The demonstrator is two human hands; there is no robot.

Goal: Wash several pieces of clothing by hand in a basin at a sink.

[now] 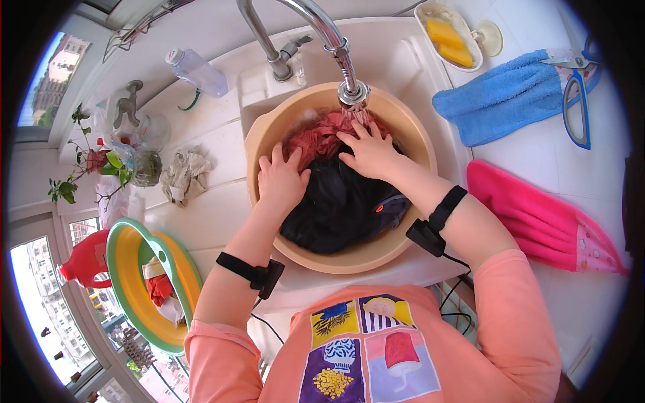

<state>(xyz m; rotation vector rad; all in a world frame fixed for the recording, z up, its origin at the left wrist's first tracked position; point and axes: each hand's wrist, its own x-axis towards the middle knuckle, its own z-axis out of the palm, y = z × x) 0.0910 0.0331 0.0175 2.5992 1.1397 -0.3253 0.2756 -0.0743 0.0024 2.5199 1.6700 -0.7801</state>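
Note:
A beige plastic basin (426, 168) sits in the sink under a chrome faucet (345, 64), and water runs from its head. Inside lie a wet reddish cloth (321, 134) at the far side and a dark garment (336, 208) at the near side. My left hand (283, 180) rests at the basin's left, fingers spread over the edge of both cloths. Just below the water stream, my right hand (371, 152) lies on the reddish cloth with its fingers apart. Neither hand visibly grips the fabric, though some fingertips press into it.
Left of the sink are a clear bottle (198, 72), a crumpled rag (185, 176) and a yellow-green basin (119, 295) holding cloths. A soap dish (422, 13), a blue towel (494, 99) and a pink towel (527, 208) are at the right. Cables hang from my black arm straps.

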